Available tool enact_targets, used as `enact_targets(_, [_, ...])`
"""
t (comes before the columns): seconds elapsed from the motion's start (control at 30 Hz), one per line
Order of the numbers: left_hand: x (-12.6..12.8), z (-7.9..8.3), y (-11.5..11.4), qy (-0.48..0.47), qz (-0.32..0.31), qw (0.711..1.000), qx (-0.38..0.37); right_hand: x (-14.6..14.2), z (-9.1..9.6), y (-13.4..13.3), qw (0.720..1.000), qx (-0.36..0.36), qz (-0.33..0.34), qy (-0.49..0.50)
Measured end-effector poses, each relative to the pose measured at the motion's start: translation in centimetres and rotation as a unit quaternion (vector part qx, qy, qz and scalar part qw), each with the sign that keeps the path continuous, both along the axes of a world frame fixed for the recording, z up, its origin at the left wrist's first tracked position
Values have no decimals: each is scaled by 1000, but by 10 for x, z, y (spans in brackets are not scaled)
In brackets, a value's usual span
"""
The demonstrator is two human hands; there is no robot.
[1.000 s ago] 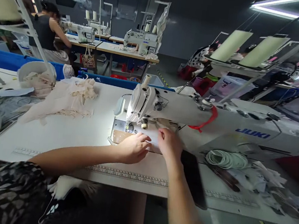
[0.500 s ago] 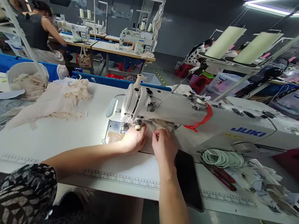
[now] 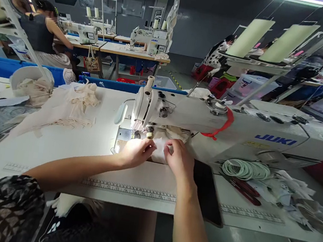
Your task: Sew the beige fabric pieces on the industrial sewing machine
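Observation:
A pale piece of fabric (image 3: 160,151) stretches between my two hands, just right of the needle area of the white sewing machine (image 3: 186,110). With thumb and fingers pinched together, my left hand (image 3: 135,152) grips the fabric's left side, close below the round tension knob. My right hand (image 3: 180,161) has its fingers curled onto the right side of the same piece, under the machine arm. More beige cloth (image 3: 174,134) is bunched behind, beneath the arm. The fingertips are partly hidden by the hands.
Beige cut pieces (image 3: 61,110) lie left on the table, near a white bin (image 3: 32,76) of cloth. At right are a mint-green coil (image 3: 246,170), dark red-handled snips (image 3: 246,191), scraps (image 3: 297,198) and a black pad (image 3: 207,194). Other people sit at machines beyond.
My left hand has moved slightly left and toward me, away from the machine head. More of the pale fabric now shows between my hands. The camera view has shifted a little.

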State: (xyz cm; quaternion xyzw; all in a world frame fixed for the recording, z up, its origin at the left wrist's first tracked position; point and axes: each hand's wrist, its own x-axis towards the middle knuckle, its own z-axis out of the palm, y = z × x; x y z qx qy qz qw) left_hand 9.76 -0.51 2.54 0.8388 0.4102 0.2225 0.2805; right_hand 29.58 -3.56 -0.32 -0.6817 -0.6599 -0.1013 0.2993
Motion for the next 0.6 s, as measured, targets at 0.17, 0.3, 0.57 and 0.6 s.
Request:
enact_targets(0.17, [-81, 6, 1, -5, 19, 997, -77, -1, -5, 4, 999, 31, 11, 23])
enact_targets(0.3, [-127, 9, 13, 85, 97, 988, -90, -6, -5, 5, 998, 46, 30, 21])
enact_targets(0.57, [-140, 6, 33, 153, 106, 980, -75, -64, 13, -9, 967, -5, 252, -34])
enact_targets(0.6, [-140, 6, 35, 159, 106, 979, -73, -70, 14, -10, 962, -18, 265, -64])
